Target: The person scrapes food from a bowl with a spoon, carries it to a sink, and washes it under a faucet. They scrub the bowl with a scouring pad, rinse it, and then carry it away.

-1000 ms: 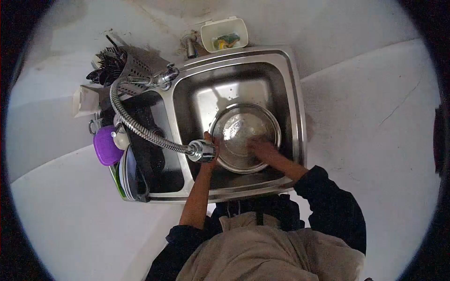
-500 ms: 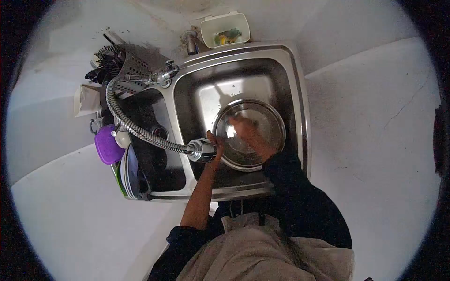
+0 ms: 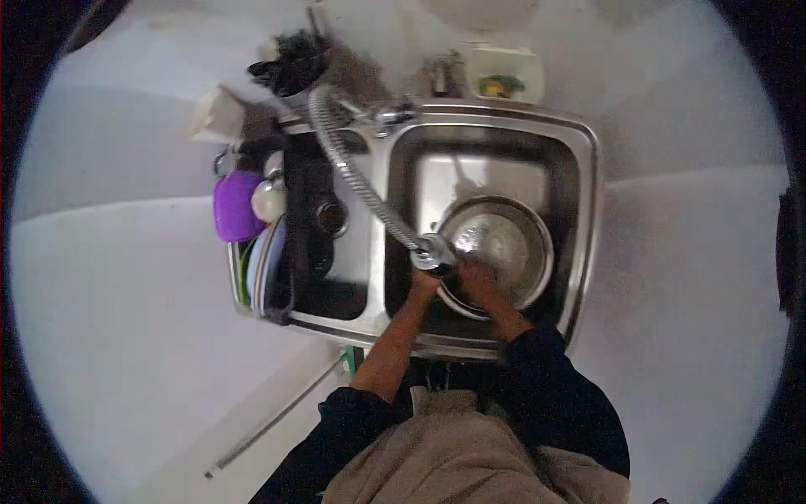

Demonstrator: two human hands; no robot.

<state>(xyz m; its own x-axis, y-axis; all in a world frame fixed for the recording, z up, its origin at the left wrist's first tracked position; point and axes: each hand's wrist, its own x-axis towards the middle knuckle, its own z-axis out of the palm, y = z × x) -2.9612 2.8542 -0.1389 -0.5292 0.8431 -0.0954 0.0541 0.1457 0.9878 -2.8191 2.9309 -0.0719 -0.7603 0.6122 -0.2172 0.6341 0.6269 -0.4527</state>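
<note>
A round, shiny metal bowl [image 3: 506, 220] rests in the right basin of the steel sink [image 3: 588, 244]. My left hand [image 3: 426, 283] is at the bowl's near-left rim and appears to grip it, with its fingers partly hidden beneath the faucet's spray head [image 3: 432, 254]. Inside the bowl, toward its near-left side, is my right hand [image 3: 477, 281]. Motion smears its fingers, so what it holds, if anything, cannot be made out. The spray head hangs right above my left hand, at the bowl's left edge.
A flexible metal faucet hose [image 3: 353, 175] arches over the sink divider. Left of it, a dark rack holds plates [image 3: 267, 267] and a purple container [image 3: 238, 206]. Dark utensils [image 3: 294, 65] stand in a holder behind. A pale tub [image 3: 527, 74] sits behind the sink.
My view has shifted, so the sink appears farther right. My right hand has moved from the bowl's middle toward its near-left side, closer to my left hand, which stays at the rim.
</note>
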